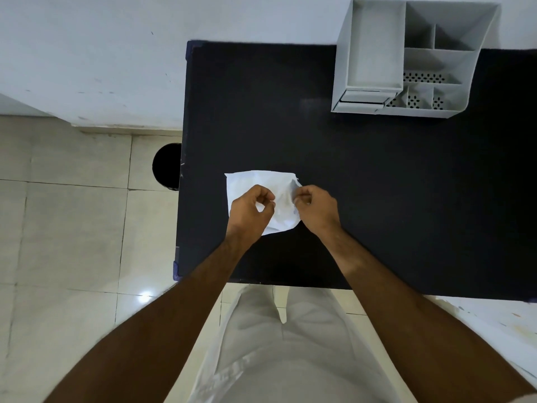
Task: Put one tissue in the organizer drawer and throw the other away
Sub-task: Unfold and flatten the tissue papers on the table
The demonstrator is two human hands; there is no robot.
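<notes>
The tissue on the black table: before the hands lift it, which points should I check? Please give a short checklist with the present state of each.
1. Left hand pinches the tissue: ok, fingertips closed on the paper.
2. Right hand pinches the tissue at its right edge: ok.
3. Two tissues are separated: cannot tell, only one white sheet or stack shows.
4. Organizer drawer is open to receive a tissue: not ok, both small drawers at the organizer's front look pushed in.
5. Bin is within reach: ok, a dark round bin stands on the floor just left of the table.
6. Path to the organizer is free: ok, nothing lies between.
</notes>
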